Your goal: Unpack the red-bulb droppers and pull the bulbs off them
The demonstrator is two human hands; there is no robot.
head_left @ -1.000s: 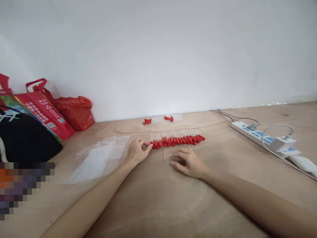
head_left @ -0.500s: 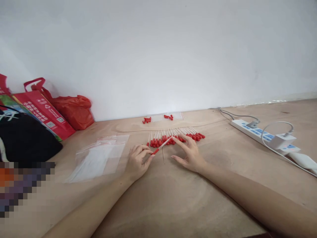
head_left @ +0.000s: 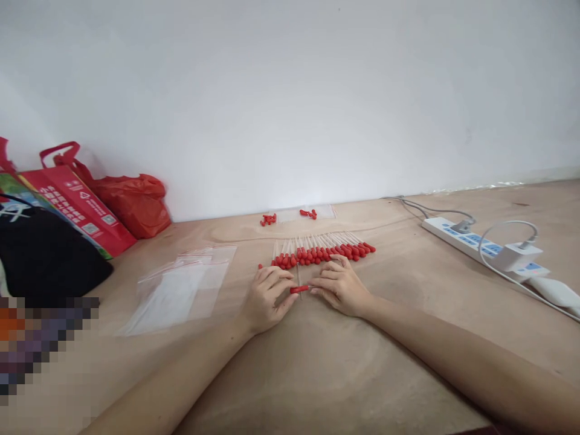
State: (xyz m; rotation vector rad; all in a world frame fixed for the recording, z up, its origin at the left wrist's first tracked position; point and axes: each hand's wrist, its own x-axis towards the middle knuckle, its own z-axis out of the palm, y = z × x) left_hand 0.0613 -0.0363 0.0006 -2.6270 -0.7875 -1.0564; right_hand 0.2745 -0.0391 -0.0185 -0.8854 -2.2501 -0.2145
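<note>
A glass dropper with a red rubber bulb (head_left: 298, 289) lies level between my two hands, just above the wooden table (head_left: 317, 374). My left hand (head_left: 268, 300) pinches the bulb end between thumb and fingertips. The fingers of my right hand (head_left: 339, 286) are closed around the thin tube, hiding most of it. Behind the held dropper, a bare slim tube (head_left: 298, 275) points away from me. Past my hands, several red-bulbed droppers (head_left: 312, 255) form a fanned row, bulbs toward me and tips toward the wall.
Clear zip bags (head_left: 181, 287) lie at the left. Loose red bulbs (head_left: 268, 220) and another bag (head_left: 285, 214) sit near the wall (head_left: 290, 109). A white power strip (head_left: 466, 238) with cables and a plugged-in charger is on the right. Red bags (head_left: 136, 202) and a black bag (head_left: 54, 260) stand far left.
The dropper has come nearer me and turned from slanted to level. My right hand has closed on its tube. My left hand has moved slightly right, keeping hold of the bulb.
</note>
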